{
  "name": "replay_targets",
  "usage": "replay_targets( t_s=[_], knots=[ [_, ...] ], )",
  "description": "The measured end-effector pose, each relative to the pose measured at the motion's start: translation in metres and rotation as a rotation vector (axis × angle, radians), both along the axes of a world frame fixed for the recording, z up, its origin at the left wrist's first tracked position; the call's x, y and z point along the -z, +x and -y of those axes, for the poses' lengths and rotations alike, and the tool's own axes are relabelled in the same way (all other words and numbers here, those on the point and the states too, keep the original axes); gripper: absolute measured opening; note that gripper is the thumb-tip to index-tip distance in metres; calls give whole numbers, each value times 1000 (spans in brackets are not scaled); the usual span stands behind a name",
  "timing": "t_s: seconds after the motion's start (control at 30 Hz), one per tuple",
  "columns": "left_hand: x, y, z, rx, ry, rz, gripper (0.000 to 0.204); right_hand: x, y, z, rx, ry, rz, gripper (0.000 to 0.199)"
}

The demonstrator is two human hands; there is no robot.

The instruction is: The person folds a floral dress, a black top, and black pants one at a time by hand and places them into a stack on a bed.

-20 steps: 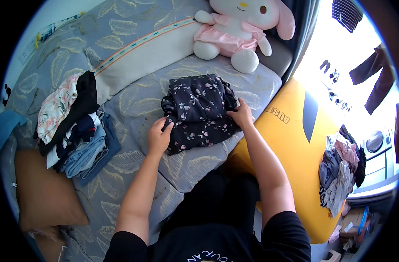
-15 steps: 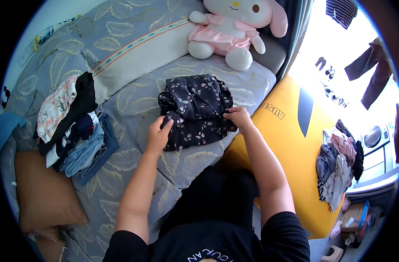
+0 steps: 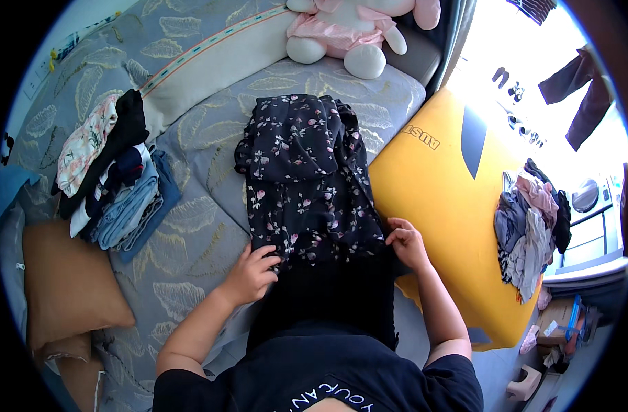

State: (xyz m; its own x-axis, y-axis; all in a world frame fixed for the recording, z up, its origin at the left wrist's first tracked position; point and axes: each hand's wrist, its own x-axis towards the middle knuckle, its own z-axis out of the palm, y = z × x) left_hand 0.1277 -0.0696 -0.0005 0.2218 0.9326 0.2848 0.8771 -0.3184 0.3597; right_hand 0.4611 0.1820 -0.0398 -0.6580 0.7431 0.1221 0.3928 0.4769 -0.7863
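Observation:
A black garment with small pink and white flowers lies in front of me on the sofa, its upper part folded over in a bunched layer. Its lower edge reaches to my lap. At the near left corner, my left hand is closed on the cloth with the fingers over the top. My right hand pinches the near right corner at its edge. Whether the garment is a dress or a blouse I cannot tell.
To the left sits a stack of folded clothes beside a brown cushion. On the right, a yellow padded seat bears a heap of crumpled clothes. A plush toy leans at the back. Cardboard boxes stand at lower right.
Both hands have moved toward me, drawing the lower part of the floral garment out longer and flatter. The view has shifted slightly.

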Motion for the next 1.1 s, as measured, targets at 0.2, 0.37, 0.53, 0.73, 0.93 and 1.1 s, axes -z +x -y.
replay_targets(
  t_s=[0.2,0.37,0.53,0.73,0.93,1.1],
  knots=[
    [3,-1,-9,-613,345,351,40,-3,-20,27,421,-366,-17,31],
    [18,-13,-44,-849,-49,541,75,33,-57,22,476,-117,51,46],
    [19,9,-57,-645,-1,512,72,-38,-98,57,310,274,-222,25],
    [-8,19,-69,-380,-283,441,52,-30,-133,114,-185,784,290,11],
    [-52,1,-127,-513,313,-144,48,-9,-132,112,-181,588,159,29],
    [2,-65,-211,-314,223,-179,30,-39,-130,97,80,400,-301,32]
  ],
)
